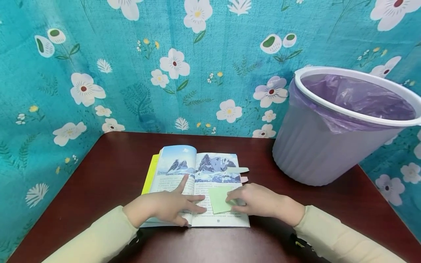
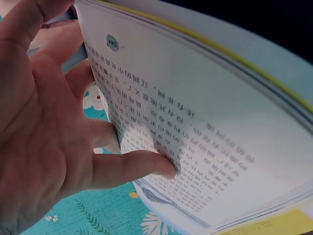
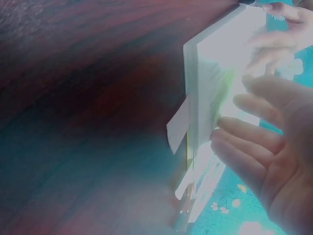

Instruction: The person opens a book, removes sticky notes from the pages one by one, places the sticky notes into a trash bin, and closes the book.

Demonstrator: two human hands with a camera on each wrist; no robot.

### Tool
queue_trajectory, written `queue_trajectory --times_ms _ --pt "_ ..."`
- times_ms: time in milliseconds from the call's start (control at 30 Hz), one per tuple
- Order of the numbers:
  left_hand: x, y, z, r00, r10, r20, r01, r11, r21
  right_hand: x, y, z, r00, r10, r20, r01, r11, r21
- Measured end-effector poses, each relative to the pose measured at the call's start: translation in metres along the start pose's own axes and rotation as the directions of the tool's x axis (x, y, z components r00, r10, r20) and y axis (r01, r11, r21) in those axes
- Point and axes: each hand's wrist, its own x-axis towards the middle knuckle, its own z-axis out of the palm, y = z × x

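An open book [image 1: 205, 219] lies on the table, with snowy mountain pictures above printed text. My left hand [image 1: 171, 204] is spread over the left page and gutter, fingers apart; the left wrist view shows one fingertip touching the text page [image 2: 146, 112]. A pale green sticky note [image 1: 217, 200] lies on the right page's text. At its right edge, the fingertips of my right hand [image 1: 258, 200] touch it. In the right wrist view those fingers look extended and loosely bent, with the note [image 3: 224, 95] blurred by glare.
Two paper tabs, a pale green one [image 1: 241, 170] and a pinkish one [image 1: 244, 179], stick out from the book's right edge. A grey bin [image 1: 315, 146] lined with a purple bag stands at the right back. Behind the dark red table [image 1: 108, 164] hangs a teal floral cloth [image 1: 131, 73].
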Motion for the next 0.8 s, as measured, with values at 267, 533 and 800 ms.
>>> queue_trajectory --times_ms 267,533,800 --pt "-0.0010 -0.0016 0.0034 1.000 0.006 -0.029 -0.008 0.998 -0.065 -0.0001 0.0021 0.0042 0.998 -0.048 -0.040 0.046 0.998 -0.037" --pt "-0.0022 -0.0017 0.0073 0.999 -0.008 -0.046 0.002 0.993 -0.120 -0.0023 0.0026 0.0042 0.985 -0.099 -0.139 0.094 0.995 -0.041" --pt "-0.0003 -0.0036 0.0083 0.994 0.046 -0.102 -0.050 0.998 -0.039 -0.0041 0.0012 0.0043 0.979 -0.050 -0.196 0.048 0.999 -0.014"
